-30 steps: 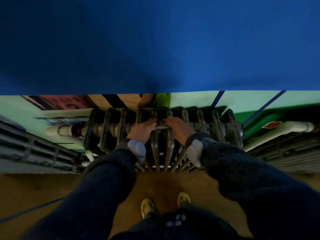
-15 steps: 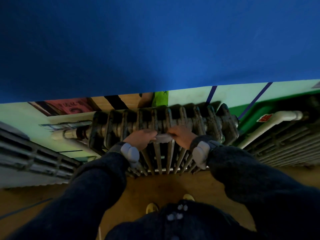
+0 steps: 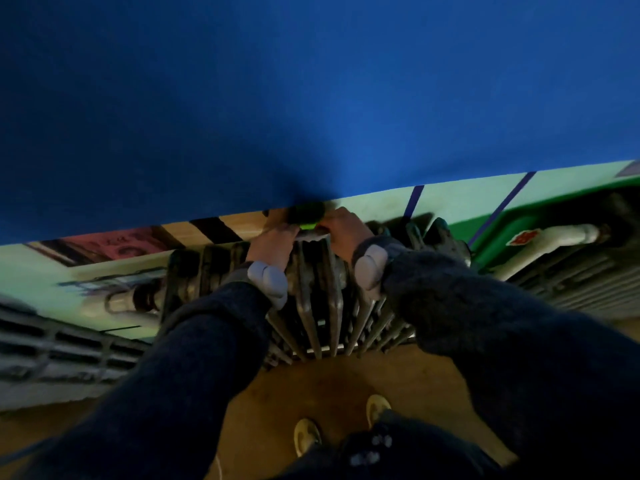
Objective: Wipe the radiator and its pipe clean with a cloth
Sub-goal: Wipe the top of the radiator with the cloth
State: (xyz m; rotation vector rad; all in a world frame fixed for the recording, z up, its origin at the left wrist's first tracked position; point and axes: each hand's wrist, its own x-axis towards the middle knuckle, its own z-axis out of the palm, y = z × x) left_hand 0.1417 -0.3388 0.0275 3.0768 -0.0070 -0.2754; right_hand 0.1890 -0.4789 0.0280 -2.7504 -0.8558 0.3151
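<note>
A pale, round pipe point(image 3: 121, 301) joins the ribbed, grimy metal radiator point(image 3: 313, 296) at its 9 o'clock side. Along the radiator's 12 o'clock top edge, the left hand point(image 3: 273, 242) and right hand point(image 3: 348, 230) each curl their fingers round one end of a crumpled pale cloth point(image 3: 307, 236) stretched between them. Dark woolly sleeves point(image 3: 194, 341) cover both arms.

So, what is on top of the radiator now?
The left hand and right hand sit on the radiator top, each gripping an end of a pale cloth stretched between them. The metal beneath is covered.
</note>
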